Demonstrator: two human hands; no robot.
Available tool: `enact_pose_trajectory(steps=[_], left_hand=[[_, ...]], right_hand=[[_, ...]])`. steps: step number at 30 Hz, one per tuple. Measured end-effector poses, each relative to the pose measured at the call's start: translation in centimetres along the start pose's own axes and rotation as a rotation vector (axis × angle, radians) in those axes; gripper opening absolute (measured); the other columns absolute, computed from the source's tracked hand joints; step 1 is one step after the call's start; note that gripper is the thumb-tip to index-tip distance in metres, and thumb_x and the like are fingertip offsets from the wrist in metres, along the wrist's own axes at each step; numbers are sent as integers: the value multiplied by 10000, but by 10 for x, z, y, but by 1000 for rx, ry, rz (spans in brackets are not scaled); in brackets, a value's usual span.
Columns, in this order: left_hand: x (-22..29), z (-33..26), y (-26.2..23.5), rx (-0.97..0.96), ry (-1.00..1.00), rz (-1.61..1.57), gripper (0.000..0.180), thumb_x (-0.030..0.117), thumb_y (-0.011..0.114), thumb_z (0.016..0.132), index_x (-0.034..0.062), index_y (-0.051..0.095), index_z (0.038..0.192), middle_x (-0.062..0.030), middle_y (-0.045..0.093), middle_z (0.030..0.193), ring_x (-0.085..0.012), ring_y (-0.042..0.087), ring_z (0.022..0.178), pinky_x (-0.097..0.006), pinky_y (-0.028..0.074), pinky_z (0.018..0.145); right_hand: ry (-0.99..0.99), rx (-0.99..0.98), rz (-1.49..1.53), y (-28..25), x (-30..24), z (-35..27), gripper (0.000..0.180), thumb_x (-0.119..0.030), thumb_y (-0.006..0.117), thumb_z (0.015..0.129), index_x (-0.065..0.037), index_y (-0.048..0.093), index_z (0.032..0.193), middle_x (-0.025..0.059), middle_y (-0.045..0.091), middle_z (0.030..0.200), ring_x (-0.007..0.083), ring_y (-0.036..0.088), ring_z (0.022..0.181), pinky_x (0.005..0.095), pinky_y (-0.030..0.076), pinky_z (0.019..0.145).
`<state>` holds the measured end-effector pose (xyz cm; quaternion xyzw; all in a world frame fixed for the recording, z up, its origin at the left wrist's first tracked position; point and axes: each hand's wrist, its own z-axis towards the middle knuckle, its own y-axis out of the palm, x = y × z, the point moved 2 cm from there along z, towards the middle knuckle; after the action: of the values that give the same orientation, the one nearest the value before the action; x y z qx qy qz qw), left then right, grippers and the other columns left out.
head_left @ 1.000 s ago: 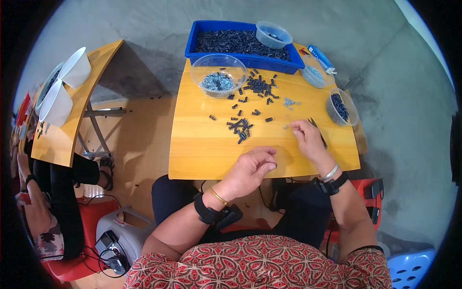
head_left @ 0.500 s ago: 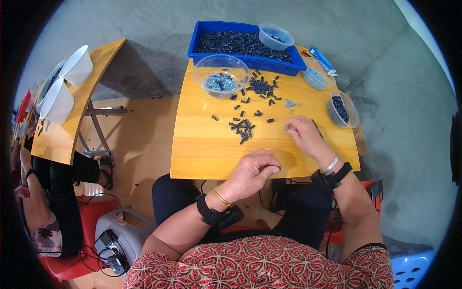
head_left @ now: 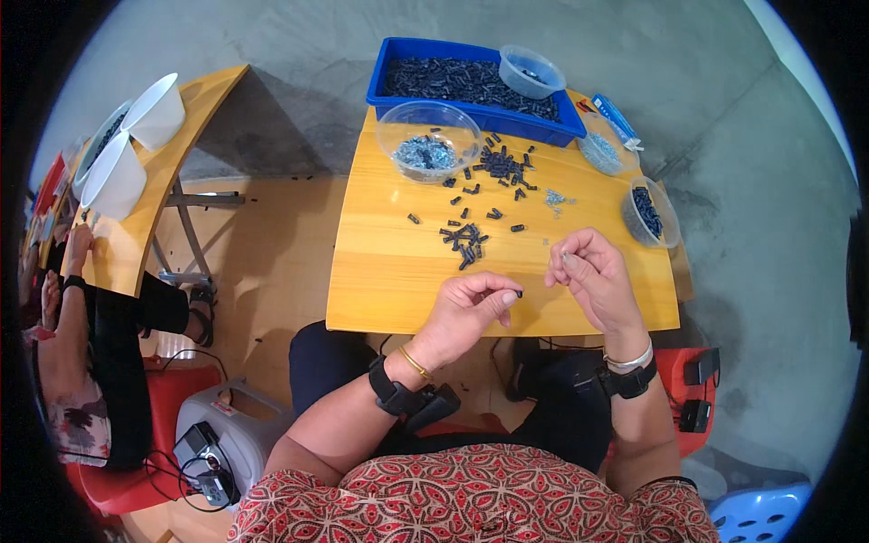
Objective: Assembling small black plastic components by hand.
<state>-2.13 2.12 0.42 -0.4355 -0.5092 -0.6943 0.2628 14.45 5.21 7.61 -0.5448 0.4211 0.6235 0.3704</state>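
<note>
Over the near part of the yellow table, my left hand (head_left: 466,314) pinches a small black plastic part (head_left: 519,293) between thumb and fingertip. To its right my right hand (head_left: 597,279) is raised with thumb and forefinger together on a tiny silvery metal piece (head_left: 566,257), too small to name. Beyond my left hand lies a small pile of black plastic parts (head_left: 467,241). Farther back is a larger heap of black parts (head_left: 502,164), with a few tiny silvery pieces (head_left: 555,198) scattered beside it.
A blue tray (head_left: 471,116) full of black parts spans the table's far edge. A clear bowl (head_left: 389,136) stands before it, and tubs (head_left: 672,233) line the right side. At left, a co-worker's hand (head_left: 80,246) is at another table (head_left: 213,90) with white containers (head_left: 118,185).
My right hand has come nearer to me and turned, now close to my left hand. My left fingers have lifted, showing the black part. The co-worker's hand has moved onto the other table's edge.
</note>
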Motion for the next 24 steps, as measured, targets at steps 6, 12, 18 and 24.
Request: enact_pose_trajectory(steps=[6, 12, 18, 24], left_hand=[[0, 1, 0, 61, -5, -149, 111, 55, 547, 824, 0, 600, 904, -24, 578, 749, -85, 539, 620, -201, 451, 585], [1, 0, 0, 55, -17, -189, 120, 62, 545, 827, -2, 598, 914, -25, 576, 747, -88, 541, 622, -203, 452, 591], [0, -1, -3, -5, -45, -300, 150, 57, 510, 843, -8, 571, 963, -47, 561, 772, -121, 537, 689, -253, 476, 648], [4, -3, 1, -14, -55, -407, 154, 58, 505, 844, -8, 570, 968, -37, 540, 747, -111, 517, 696, -268, 480, 667]], right_hand=[[43, -60, 325, 13, -2, -4, 94, -91, 512, 841, -29, 499, 911, 46, 508, 756, 119, 485, 695, 273, 440, 648], [138, -101, 476, 20, -1, -9, 98, -103, 517, 838, -28, 510, 901, 52, 511, 755, 132, 481, 685, 299, 439, 655], [148, -79, 485, 28, 0, -10, 93, -80, 513, 837, -25, 502, 912, 63, 522, 793, 133, 486, 698, 298, 454, 676], [86, -79, 461, 31, -5, -13, 91, -66, 508, 835, -27, 490, 914, 63, 501, 778, 130, 484, 713, 296, 457, 681]])
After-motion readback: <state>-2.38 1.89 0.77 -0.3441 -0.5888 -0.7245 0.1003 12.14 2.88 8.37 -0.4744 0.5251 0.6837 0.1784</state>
